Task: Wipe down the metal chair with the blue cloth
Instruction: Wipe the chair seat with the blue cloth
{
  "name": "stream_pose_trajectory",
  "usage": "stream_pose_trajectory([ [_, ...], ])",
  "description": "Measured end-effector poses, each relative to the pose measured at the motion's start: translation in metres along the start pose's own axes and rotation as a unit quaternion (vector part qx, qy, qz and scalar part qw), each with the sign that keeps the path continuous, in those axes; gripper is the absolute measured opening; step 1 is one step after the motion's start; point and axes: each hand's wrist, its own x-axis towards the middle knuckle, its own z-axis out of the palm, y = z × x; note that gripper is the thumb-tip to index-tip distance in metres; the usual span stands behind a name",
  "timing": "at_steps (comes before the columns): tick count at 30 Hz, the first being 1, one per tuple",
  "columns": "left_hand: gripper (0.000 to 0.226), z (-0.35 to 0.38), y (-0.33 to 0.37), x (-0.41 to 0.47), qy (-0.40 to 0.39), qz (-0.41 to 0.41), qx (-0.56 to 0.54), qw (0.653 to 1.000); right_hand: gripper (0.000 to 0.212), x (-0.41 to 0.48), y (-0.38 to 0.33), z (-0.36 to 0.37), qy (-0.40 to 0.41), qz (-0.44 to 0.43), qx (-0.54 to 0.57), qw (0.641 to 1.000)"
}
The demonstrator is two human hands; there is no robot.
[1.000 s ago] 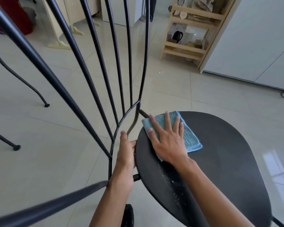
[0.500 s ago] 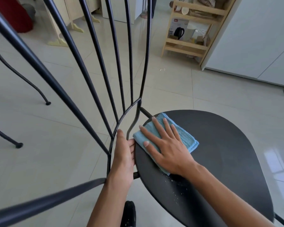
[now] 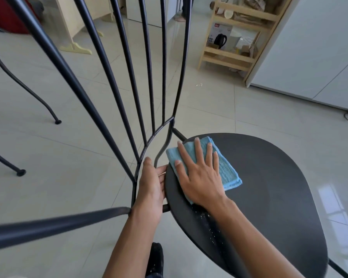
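Observation:
A black metal chair with a round seat (image 3: 269, 187) and a fan of thin back bars (image 3: 149, 87) fills the view. My right hand (image 3: 199, 175) lies flat, fingers spread, pressing a folded blue cloth (image 3: 227, 171) onto the rear left part of the seat. My left hand (image 3: 151, 189) is wrapped around the lower back frame just left of the seat edge. White specks dot the seat below my right wrist.
Pale glossy floor tiles lie all around. A wooden shelf unit (image 3: 235, 35) with a kettle stands at the back right beside white cabinets (image 3: 313, 47). Other dark furniture legs (image 3: 56, 121) stand at the left. A dark shoe (image 3: 155, 259) shows below.
My right hand slid the cloth left toward the seat edge, then back right and forward. The left hand kept its hold on the frame.

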Motion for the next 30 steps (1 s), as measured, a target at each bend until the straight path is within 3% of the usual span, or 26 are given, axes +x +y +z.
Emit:
stream_pose_trajectory([
  [5, 0.065, -0.001, -0.001, -0.003, 0.012, -0.019, -0.027, 0.999, 0.057, 0.016, -0.001, 0.000, 0.005, 0.023, 0.006, 1.000],
  [15, 0.069, -0.001, -0.001, -0.008, 0.014, -0.038, -0.047, 0.998, 0.050, -0.039, 0.014, -0.005, -0.012, -0.142, 0.057, 0.988],
  [30, 0.073, -0.001, -0.001, -0.008, 0.003, -0.053, -0.043, 0.998, 0.050, -0.061, 0.018, -0.006, -0.034, -0.194, 0.037, 0.980],
])
